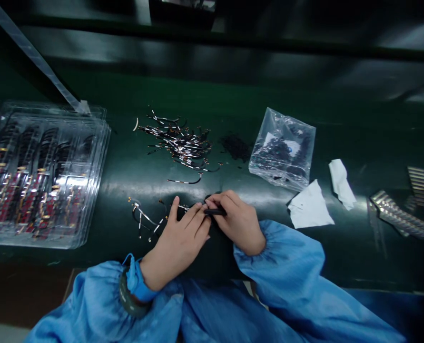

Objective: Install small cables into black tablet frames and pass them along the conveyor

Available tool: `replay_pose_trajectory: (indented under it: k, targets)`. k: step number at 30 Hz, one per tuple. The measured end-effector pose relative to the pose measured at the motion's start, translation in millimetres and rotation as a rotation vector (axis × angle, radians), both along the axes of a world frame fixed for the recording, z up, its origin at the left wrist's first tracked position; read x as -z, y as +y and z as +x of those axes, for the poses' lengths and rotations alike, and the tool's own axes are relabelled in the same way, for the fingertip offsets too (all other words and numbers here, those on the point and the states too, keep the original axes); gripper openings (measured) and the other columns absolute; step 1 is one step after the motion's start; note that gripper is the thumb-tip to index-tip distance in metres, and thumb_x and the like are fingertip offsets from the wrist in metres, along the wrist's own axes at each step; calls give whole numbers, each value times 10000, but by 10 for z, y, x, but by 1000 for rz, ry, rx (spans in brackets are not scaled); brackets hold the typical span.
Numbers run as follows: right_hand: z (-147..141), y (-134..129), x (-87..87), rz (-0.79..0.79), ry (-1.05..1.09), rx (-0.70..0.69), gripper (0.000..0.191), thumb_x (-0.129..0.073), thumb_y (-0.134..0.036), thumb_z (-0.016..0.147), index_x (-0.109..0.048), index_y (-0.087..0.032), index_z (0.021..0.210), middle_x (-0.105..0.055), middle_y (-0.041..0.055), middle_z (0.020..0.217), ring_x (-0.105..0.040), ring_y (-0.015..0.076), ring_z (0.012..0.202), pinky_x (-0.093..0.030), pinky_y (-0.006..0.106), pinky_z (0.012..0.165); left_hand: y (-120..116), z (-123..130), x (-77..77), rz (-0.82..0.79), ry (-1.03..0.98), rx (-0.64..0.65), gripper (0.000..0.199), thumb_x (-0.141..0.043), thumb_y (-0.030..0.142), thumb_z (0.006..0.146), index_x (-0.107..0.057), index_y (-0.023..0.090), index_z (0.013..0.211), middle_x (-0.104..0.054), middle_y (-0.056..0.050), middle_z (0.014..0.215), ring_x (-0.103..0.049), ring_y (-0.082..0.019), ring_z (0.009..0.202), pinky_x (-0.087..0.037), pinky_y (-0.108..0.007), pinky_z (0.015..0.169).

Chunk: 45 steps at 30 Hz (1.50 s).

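Observation:
My right hand (238, 221) is closed round a black pen-like tool (216, 211), whose tip points left toward the fingers of my left hand (181, 236). The left hand lies on the green table with its fingers spread and its fingertips beside the tool's tip. A small cable part (183, 207) shows between its thumb and index finger; whether the fingertips press on it is partly hidden. Loose cables (147, 220) with white and gold bits lie left of my left hand. Farther back is a pile of black and silver cables (183, 145).
Stacked clear trays (103, 157) with cable parts stand at the left. Small black pieces (236, 146) lie beside a clear plastic bag (283, 150). White papers (310, 207) and metal strips (399, 214) are at the right.

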State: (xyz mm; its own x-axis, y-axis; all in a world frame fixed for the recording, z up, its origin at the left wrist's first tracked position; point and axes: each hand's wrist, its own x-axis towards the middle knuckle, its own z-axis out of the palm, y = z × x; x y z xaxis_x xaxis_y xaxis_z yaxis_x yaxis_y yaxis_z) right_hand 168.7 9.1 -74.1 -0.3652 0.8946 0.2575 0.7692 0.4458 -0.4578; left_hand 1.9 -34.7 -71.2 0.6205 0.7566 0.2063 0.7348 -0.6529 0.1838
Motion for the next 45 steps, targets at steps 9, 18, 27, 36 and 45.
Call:
replay_pose_trajectory:
  k: [9, 18, 27, 36, 45]
  targets:
    - [66, -139, -20, 106, -181, -142, 345, -437, -103, 845, -599, -146, 1147, -629, 71, 802, -608, 188, 703, -489, 284, 591, -17, -9, 41, 7, -9, 8, 301, -411, 245, 947, -565, 141, 1184, -564, -117, 1297, -426, -250, 1287, -174, -641, 1102]
    - [37, -98, -184, 65, -372, -232, 367, -441, -75, 796, -585, -105, 1132, -627, 82, 790, -581, 191, 630, -440, 291, 493, -17, -12, 32, -5, -7, 10, 327, -393, 247, 955, -548, 124, 1215, -546, -129, 1318, -432, -253, 1284, -207, -632, 1097]
    - [537, 652, -59, 39, -232, 280, 134, -486, -274, 875, -601, -208, 859, -647, 102, 815, -618, 255, 736, -440, 347, 619, 0, -26, -5, -31, 10, 9, 309, -406, 268, 953, -562, 132, 1183, -534, -110, 1335, -450, -241, 1267, -207, -626, 1100]
    - [361, 282, -50, 19, -177, -7, 80, -501, -207, 863, -580, -209, 848, -628, 28, 789, -608, 160, 701, -443, 250, 590, 0, -27, 2, -39, 32, 4, 373, -370, 275, 966, -494, 109, 1276, -512, -103, 1360, -419, -233, 1288, -143, -611, 1125]
    - [186, 1, 2, 164, -163, -194, 145, -474, -168, 912, -607, -114, 901, -608, 45, 754, -572, 137, 644, -417, 237, 580, 4, -20, -2, -12, 29, 4, 335, -372, 272, 962, -577, 115, 1176, -539, -95, 1334, -427, -234, 1282, -130, -604, 1132]
